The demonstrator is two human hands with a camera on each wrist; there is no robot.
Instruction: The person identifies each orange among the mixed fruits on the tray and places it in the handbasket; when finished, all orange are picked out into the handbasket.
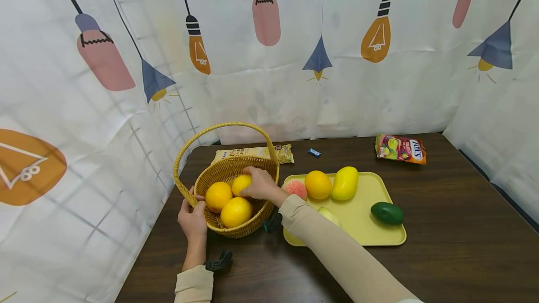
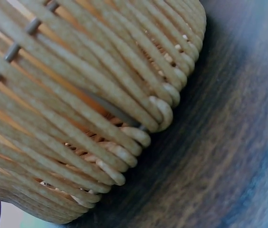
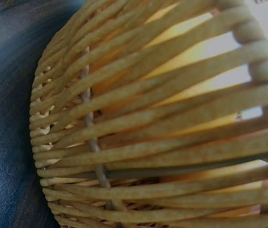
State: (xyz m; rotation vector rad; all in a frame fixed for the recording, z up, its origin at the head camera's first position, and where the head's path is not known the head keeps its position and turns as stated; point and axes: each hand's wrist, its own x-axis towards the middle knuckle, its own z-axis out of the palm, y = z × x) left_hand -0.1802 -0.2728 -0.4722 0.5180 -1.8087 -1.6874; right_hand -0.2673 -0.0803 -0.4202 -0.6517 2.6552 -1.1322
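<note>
A woven yellow wicker basket (image 1: 240, 232) with a tall arched handle stands at the left of the table. Inside lie an orange (image 1: 218, 197) on the left and another orange (image 1: 236, 212) in front. My left hand (image 1: 193, 223) grips the basket's left rim at the foot of the handle. Reaching in over the right rim, my right hand (image 1: 262, 184) holds a third orange (image 1: 240, 184), with its fingertips partly hidden behind the fruit. Both wrist views are filled by the basket's slatted wall (image 2: 77, 109), and orange fruit shows through the gaps of the weave (image 3: 181, 147).
Right of the basket, a yellow tray (image 1: 358, 230) carries a peach (image 1: 296, 189), an orange (image 1: 317, 184), a mango (image 1: 345, 183), a dark green avocado (image 1: 387, 213) and a pale fruit (image 1: 329, 215) half behind my sleeve. Snack packs (image 1: 286, 153) (image 1: 400, 148) and a small blue wrapper (image 1: 314, 152) lie behind.
</note>
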